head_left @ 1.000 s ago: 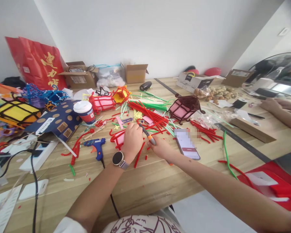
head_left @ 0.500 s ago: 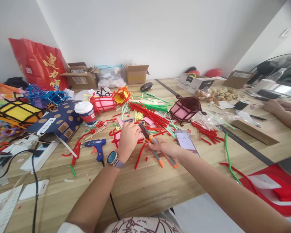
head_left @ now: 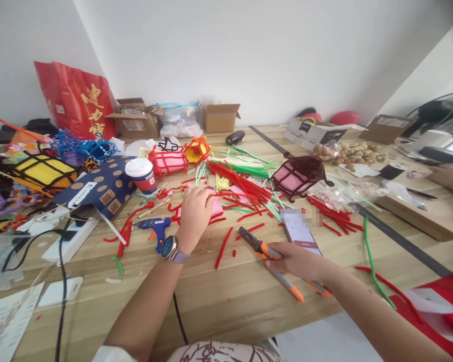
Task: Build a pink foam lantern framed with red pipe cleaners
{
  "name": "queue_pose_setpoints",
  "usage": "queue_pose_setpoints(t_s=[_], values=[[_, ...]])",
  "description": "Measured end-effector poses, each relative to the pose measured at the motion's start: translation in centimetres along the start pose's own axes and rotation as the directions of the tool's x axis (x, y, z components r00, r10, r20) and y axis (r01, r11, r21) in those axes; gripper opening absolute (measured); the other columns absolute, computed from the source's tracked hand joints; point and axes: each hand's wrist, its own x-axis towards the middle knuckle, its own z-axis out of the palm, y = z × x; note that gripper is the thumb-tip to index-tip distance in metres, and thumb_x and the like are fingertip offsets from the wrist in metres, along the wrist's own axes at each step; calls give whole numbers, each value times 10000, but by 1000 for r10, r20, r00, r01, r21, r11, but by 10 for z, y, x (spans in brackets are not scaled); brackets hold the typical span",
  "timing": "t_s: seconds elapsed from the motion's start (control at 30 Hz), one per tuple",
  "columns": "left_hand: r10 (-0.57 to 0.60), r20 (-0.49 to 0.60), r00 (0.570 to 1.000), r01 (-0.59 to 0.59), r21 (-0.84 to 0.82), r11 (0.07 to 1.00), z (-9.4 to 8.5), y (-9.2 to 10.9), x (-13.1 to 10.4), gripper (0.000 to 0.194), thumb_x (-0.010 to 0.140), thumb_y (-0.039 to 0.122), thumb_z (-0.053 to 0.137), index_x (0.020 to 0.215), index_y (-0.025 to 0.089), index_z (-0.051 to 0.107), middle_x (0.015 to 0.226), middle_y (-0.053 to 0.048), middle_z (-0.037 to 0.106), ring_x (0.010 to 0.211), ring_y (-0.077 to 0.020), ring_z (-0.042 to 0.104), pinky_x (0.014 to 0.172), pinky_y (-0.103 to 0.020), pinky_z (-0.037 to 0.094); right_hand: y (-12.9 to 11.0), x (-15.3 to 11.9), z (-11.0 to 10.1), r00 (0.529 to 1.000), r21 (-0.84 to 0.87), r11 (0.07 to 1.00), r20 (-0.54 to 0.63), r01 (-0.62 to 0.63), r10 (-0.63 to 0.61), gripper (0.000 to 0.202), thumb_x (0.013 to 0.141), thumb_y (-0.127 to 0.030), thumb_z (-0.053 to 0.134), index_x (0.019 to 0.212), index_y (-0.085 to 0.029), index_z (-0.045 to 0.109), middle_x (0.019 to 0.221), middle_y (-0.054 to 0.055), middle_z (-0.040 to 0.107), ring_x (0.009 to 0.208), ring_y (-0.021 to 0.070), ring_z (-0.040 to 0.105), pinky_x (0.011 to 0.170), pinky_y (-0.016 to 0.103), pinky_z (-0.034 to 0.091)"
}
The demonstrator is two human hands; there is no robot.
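Right hand point(head_left: 296, 260) is wrapped around the orange-and-grey pliers point(head_left: 266, 250), apart from the red-edged pink panel point(head_left: 216, 205) on the table point(head_left: 230, 301). Left hand point(head_left: 197, 207) curls over that panel, its pinch hidden. Probably a fitting step; any next trim would call for steadying the panel.

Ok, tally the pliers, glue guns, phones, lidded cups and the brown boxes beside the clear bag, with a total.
Pliers, in the right hand: 1
Glue gun: 1
Phone: 1
Lidded cup: 1
Brown boxes beside the clear bag: 2
Total: 6
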Motion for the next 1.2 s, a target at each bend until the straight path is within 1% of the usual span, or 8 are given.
queue_pose_setpoints(t_s=[0.17, 0.27, 0.37, 0.43, 0.47, 0.63, 0.87, 1.2], values=[[-20, 76, 997, 23, -34, 999, -5, 2, -1, 122, 876, 161, 603, 820, 196, 706, 884, -49, 729, 886, -238, 628, 854, -384, 468, -8, 22, 0, 992, -302, 946, 82, 118, -97, 96, 793, -228, 629, 828, -177, 703, 850, 65, 722, 804, 239, 659, 699, 294, 458], [-23, 105, 994, 25, -22, 999, -7, 4, -2, 137, 881, 171, 597, 797, 196, 704, 867, -50, 714, 885, -239, 621, 845, -382, 466, -32, 19, -4, 972, -436, 891, -122, 129, -200, 128, 811, -312, 682, 831, -190, 717, 888, 99, 713, 851, 269, 654, 730, 330, 457], [-1, 120, 993, 5, -34, 999, -8, 7, -4, 144, 889, 175, 584, 806, 188, 701, 866, -56, 704, 894, -241, 606, 838, -380, 464, -65, 22, -8, 727, -597, 785, -466, 163, -505, 219, 943, -309, 546, 870, -202, 722, 897, 103, 710, 861, 254, 633, 755, 356, 456], [28, 123, 992, -19, -72, 997, -10, 10, -5, 159, 903, 178, 564, 818, 194, 697, 860, -49, 698, 891, -231, 599, 833, -373, 463, -83, 33, -9, 544, -648, 733, -546, 207, -637, 182, 939, -288, 571, 1006, -201, 717, 1002, 113, 717, 958, 277, 614, 796, 383, 447], [37, 121, 992, -26, -95, 995, -12, 11, -5, 170, 911, 177, 550, 825, 200, 695, 858, -44, 694, 889, -226, 597, 827, -368, 464, -89, 40, -10, 508, -654, 717, -544, 242, -668, 160, 930, -257, 589, 1013, -203, 715, 991, 102, 723, 938, 267, 618, 794, 381, 443], [5, 119, 993, 18, -198, 980, -22, 13, -2, 144, 892, 168, 587, 788, 198, 683, 834, -36, 689, 855, -214, 603, 782, -357, 472, -93, 68, -10, 561, -582, 728, -487, 362, -669, 133, 924, -225, 584, 904, -182, 708, 831, 83, 717, 830, 249, 627, 761, 372, 433], [20, 241, 970, 82, -403, 911, -40, 8, 4, 90, 839, 148, 650, 808, 216, 702, 832, 2, 712, 800, -173, 646, 723, -294, 492, -91, 57, -17, 643, -274, 784, -456, 557, -616, 132, 938, -239, 500, 872, -207, 610, 873, 59, 696, 794, 196, 634, 717, 298, 461], [60, 157, 986, -3, -344, 939, -52, 27, -1, 65, 860, 178, 651, 800, 197, 666, 838, -9, 709, 831, -185, 622, 762, -314, 493, -97, 40, -12, 510, -407, 690, -472, 598, -720, 117, 927, -163, 458, 887, -202, 561, 819, 45, 632, 726, 157, 583, 632, 248, 427]])
